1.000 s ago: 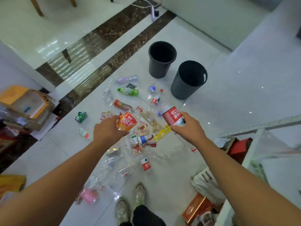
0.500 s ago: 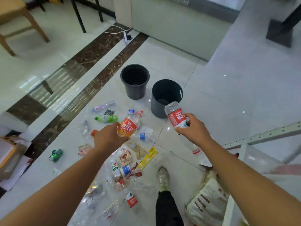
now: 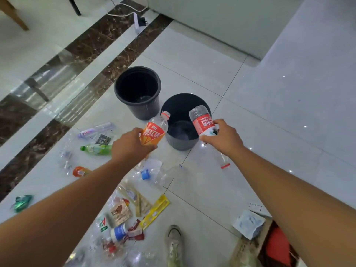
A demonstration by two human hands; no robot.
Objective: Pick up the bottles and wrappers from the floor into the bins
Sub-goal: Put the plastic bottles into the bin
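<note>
Gripping a clear plastic bottle with an orange label [image 3: 154,132], the left hand [image 3: 131,146] holds it cap-up at the left edge of the nearer black round plastic bin [image 3: 181,143]. I have the right hand [image 3: 224,138] curled round a clear plastic bottle with a red label [image 3: 202,122], tilted over that bin's mouth. A second black round plastic bin [image 3: 142,110] stands just behind and to the left, touching or almost touching the first. Nothing lies between the hands and the bins. On the white tiled floor [image 3: 260,116] below my arms lie a green plastic bottle [image 3: 96,148], a yellow strip wrapper [image 3: 155,211] and a brown printed wrapper [image 3: 120,211]. A pale shoe [image 3: 173,243] stands beside them. Both held labels carry large white Chinese characters; a white floor bottle [image 3: 103,223] reads "AD" in green.
</note>
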